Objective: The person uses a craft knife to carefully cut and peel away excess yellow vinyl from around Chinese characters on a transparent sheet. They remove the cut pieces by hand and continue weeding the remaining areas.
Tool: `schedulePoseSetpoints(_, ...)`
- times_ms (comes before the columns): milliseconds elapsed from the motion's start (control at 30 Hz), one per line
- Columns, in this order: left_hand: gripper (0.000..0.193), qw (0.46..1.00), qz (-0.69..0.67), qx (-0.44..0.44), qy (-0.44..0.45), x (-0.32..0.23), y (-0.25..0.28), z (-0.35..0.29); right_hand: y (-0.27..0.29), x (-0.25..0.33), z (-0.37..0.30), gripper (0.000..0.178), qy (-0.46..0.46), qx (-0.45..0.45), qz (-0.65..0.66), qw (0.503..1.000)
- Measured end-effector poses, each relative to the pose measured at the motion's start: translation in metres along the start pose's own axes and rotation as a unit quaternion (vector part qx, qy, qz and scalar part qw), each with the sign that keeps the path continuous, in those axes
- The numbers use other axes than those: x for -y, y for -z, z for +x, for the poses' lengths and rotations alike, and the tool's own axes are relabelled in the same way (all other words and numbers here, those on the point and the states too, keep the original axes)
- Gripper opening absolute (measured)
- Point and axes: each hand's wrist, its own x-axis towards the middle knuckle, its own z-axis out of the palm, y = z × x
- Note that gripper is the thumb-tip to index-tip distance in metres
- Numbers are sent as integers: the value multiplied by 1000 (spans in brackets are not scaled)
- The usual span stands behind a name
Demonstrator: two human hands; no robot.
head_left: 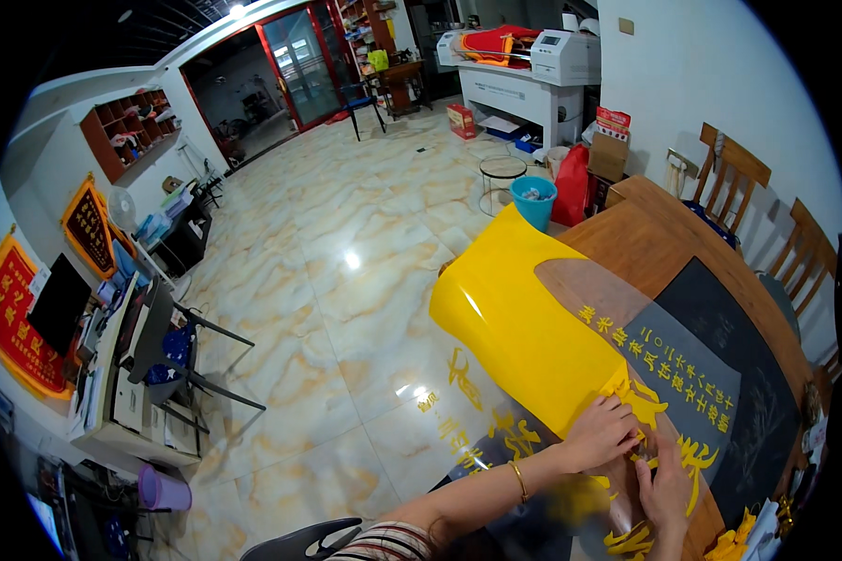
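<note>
A large yellow vinyl sheet (524, 327) curls up from a clear film (613, 304) that carries several cut-out yellow characters (697, 465). My left hand (599, 435), a gold bangle (519, 480) on its wrist, has its fingers closed on the torn lower edge of the yellow sheet. Right beside it, my right hand (666, 486) rests on the film among the characters, thumb and fingers stretched out and apart. The fingertips of both hands nearly meet. More clear film with yellow characters (515, 435) hangs past the table's left edge.
Under the film is a wooden table (617, 224) with a dark inset panel (720, 327). A blue bin (533, 201) stands beyond it, wooden chairs (734, 164) to the right. A large printer (524, 84) is at the back; a desk (126, 402) and purple bin (164, 488) are left.
</note>
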Motion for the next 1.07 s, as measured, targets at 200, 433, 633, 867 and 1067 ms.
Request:
schedulePoseSetpoints(200, 13, 997, -57, 6, 47, 12, -5, -7, -6, 3, 6, 54, -21, -19, 4, 1000)
schedulePoseSetpoints(433, 8, 854, -458, -87, 230, 19, 1, -3, -12, -5, 4, 55, 6, -46, -3, 999)
schedulePoseSetpoints(633, 9, 810, -411, -332, 256, 70, 9, -1, -13, 0, 2, 56, -2, -33, -17, 999)
schedulePoseSetpoints(867, 10, 806, -385, -339, 296, 88, 55, 5, -18, -6, 3, 56, 0, -38, -23, 999)
schedulePoseSetpoints(1067, 32, 967, -112, -163, 159, 85, 61, -9, -5, 6, 4, 52, -25, -21, -9, 999)
